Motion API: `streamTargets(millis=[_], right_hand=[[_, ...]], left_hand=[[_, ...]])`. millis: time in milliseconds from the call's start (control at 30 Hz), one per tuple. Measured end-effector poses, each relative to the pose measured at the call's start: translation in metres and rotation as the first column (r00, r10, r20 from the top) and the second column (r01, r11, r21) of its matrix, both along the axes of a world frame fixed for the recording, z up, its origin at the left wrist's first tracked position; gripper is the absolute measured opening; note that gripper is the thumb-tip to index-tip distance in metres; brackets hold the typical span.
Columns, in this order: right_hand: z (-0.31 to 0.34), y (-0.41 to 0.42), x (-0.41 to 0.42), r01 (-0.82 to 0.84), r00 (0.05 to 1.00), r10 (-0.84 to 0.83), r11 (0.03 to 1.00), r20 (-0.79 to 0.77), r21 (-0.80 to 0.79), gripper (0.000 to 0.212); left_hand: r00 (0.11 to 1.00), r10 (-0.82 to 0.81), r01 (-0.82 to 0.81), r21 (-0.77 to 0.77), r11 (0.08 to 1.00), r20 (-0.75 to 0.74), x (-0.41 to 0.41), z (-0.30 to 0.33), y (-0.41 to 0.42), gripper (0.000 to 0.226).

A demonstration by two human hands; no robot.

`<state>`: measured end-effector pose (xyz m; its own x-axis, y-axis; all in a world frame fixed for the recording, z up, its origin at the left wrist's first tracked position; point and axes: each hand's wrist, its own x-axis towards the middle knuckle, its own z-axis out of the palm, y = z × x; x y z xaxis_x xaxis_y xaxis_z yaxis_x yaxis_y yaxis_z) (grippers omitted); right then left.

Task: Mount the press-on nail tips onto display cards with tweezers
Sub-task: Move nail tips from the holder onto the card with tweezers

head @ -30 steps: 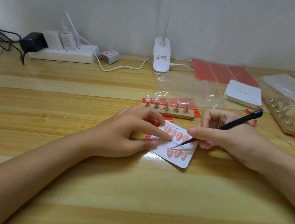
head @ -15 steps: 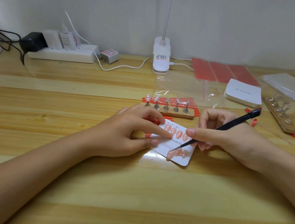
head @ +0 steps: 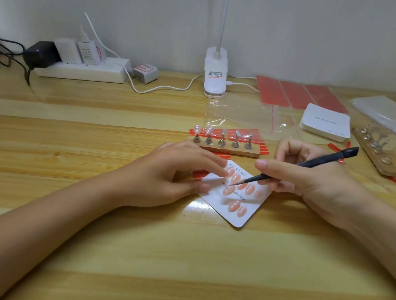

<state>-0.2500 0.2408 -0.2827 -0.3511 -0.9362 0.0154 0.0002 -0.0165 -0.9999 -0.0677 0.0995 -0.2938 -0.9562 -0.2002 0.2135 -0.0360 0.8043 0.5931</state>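
Note:
A white display card (head: pixel 216 198) lies on the wooden table, carrying several peach nail tips. My left hand (head: pixel 176 174) rests on the card's left side, index fingertip at the top row and thumb on the left edge. My right hand (head: pixel 312 181) grips black tweezers (head: pixel 297 165), whose points hold a peach nail tip (head: pixel 228 189) over the card's middle, above the printed text. Two more tips (head: pixel 237 208) sit in the lower row. Behind the card stands a wooden holder (head: pixel 224 149) with metal stands; two on the left bear pale tips (head: pixel 203 130).
Red adhesive strips (head: pixel 298 95), a clear plastic bag (head: pixel 243 116) and a stack of white cards (head: pixel 325 123) lie at the back right. A second wooden stand (head: pixel 376 151) is far right. A lamp clip (head: pixel 215 74) and power strip (head: pixel 82 69) line the wall.
The tweezers lifted a peach tip off the card's lower row and carried it up toward the middle. The lower row now shows two tips. My left hand stayed on the card.

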Motion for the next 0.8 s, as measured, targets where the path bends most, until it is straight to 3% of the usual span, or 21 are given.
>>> streamTargets(millis=[300, 800], right_hand=[[-0.0023, 0.0040, 0.0094, 0.066, 0.990, -0.068, 0.998, -0.125, -0.019, 0.026], [-0.0025, 0.0040, 0.0070, 0.023, 0.992, -0.023, 1.000, -0.125, 0.001, 0.024]], left_hand=[[1.000, 0.012, -0.012, 0.002, 1.000, 0.007, 0.0014, -0.0004, -0.0015, 0.029], [1.000, 0.003, -0.003, 0.008, 1.000, -0.020, 0.0003, -0.0012, -0.0019, 0.029]])
